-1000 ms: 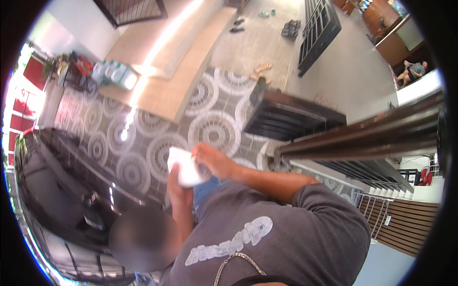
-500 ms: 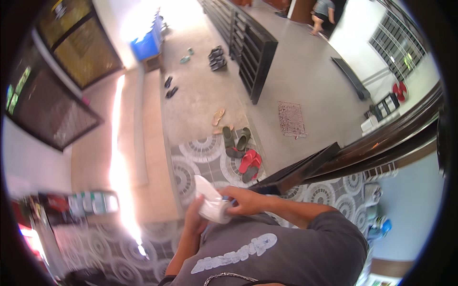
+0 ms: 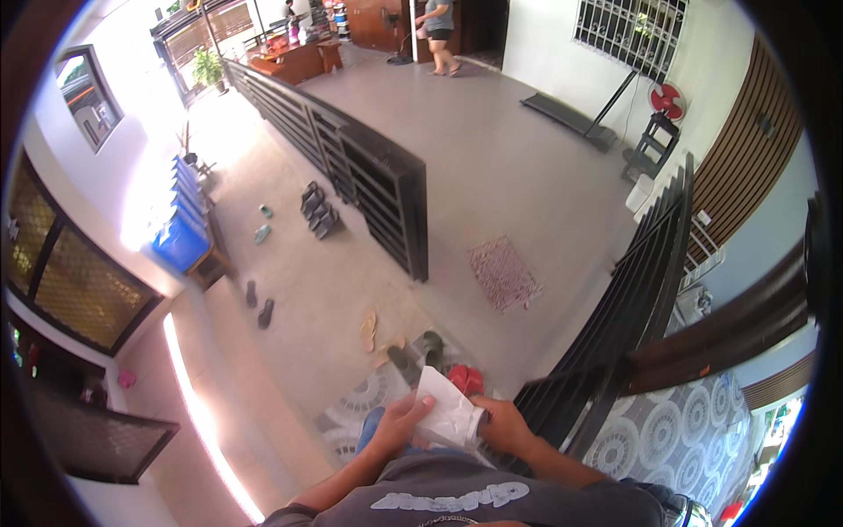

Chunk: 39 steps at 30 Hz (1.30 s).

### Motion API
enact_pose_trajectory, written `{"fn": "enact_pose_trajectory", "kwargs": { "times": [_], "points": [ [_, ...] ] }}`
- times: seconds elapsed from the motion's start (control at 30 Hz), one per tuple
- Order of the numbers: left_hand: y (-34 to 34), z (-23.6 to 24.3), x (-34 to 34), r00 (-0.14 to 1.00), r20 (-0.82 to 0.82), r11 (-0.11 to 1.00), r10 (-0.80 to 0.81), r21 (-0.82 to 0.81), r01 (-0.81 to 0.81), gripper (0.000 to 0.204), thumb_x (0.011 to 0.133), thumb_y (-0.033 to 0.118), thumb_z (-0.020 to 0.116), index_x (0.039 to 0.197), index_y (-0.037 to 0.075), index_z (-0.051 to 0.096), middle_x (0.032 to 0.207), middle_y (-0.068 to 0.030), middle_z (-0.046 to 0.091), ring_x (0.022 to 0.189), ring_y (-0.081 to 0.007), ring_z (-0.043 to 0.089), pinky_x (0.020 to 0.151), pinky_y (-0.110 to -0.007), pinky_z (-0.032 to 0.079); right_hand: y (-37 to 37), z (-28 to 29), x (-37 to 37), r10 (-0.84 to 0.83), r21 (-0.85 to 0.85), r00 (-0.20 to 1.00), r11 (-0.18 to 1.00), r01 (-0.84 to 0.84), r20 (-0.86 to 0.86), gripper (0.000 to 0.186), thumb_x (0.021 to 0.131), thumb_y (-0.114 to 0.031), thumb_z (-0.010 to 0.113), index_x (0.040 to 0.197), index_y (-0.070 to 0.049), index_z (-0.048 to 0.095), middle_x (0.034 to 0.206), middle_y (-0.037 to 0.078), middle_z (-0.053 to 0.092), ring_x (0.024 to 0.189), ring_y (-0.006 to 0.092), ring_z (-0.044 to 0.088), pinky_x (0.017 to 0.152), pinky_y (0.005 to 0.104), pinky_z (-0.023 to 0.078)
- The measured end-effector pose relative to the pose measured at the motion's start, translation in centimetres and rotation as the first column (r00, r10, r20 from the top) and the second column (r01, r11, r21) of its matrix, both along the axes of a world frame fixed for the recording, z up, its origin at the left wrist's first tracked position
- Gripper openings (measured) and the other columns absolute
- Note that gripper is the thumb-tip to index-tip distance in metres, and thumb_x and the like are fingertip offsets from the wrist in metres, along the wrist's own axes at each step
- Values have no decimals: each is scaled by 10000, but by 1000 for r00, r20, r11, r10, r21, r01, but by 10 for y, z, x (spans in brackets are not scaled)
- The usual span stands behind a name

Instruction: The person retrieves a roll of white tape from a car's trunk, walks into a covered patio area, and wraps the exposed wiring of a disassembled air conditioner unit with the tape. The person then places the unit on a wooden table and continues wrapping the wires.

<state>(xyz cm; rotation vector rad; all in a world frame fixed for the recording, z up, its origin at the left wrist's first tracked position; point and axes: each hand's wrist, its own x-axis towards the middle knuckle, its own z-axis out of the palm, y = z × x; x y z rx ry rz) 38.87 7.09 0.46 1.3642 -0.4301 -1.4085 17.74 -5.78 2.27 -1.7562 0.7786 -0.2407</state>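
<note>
Between my hands, in front of my dark grey shirt, is a white tissue roll (image 3: pixel 450 415) with a loose sheet standing up from it. My left hand (image 3: pixel 399 423) is closed on its left side, thumb lying over the paper. On the other side my right hand (image 3: pixel 504 425) grips the roll's edge with curled fingers. Just beyond the paper lie red slippers (image 3: pixel 466 379) and dark green clogs (image 3: pixel 430 350), partly hidden by the sheet.
Black slatted gate panels stand ahead (image 3: pixel 386 189) and at my right (image 3: pixel 606 351). A reddish doormat (image 3: pixel 505 272) lies on the grey floor. Tan slippers (image 3: pixel 369 331), black sandals (image 3: pixel 320 211) and blue bins (image 3: pixel 183 230) are to the left. A person (image 3: pixel 438 35) walks far off.
My view has lifted and swung, showing more of the floor and gate ahead. The tissue sheet now spreads wider between my hands. The distant person has moved along the far wall.
</note>
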Motion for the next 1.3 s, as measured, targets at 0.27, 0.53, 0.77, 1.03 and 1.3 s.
{"fn": "enact_pose_trajectory", "kwargs": {
  "times": [0.27,0.53,0.77,1.03,1.3],
  "points": [
    [-239,-30,94,862,343,827,-372,-300,476,327,1093,287,624,1199,-5,725,1299,-68,600,1230,-166,558,1026,-312,434,-151,-57,92,-523,619,840,709,336,143,513,967,-205,743,1414,-1,594,1281,114,707,1143,187,664,979,350,537],
    [-497,24,134,791,404,566,-460,-553,612,307,1074,290,658,1142,0,731,1173,-100,634,1096,-194,604,927,-337,478,-296,-4,140,-814,526,575,527,667,87,588,990,-223,731,1493,-20,505,1317,139,689,1205,229,682,974,374,578],
    [-702,41,155,666,499,529,-554,-407,745,360,1061,323,682,955,-20,653,869,-31,577,809,-119,521,719,-323,441,-515,-58,171,-624,496,777,702,511,83,568,993,-237,730,1482,-34,523,1330,132,680,1215,225,672,989,375,568],
    [-870,165,248,817,299,833,-493,-110,543,353,1052,346,696,1080,-4,730,902,-14,676,882,-76,597,773,-299,500,-785,-13,237,-119,380,981,923,53,153,547,996,-253,730,1469,-50,545,1344,124,670,1226,221,660,1007,377,557],
    [-980,181,391,987,124,943,105,-326,-59,393,1049,298,706,1279,-20,725,1123,-88,756,1049,-161,691,964,-327,540,-985,1,416,446,321,883,823,-468,145,526,1000,-269,729,1457,-66,567,1359,116,660,1236,217,648,1025,378,545]
  ]
}}
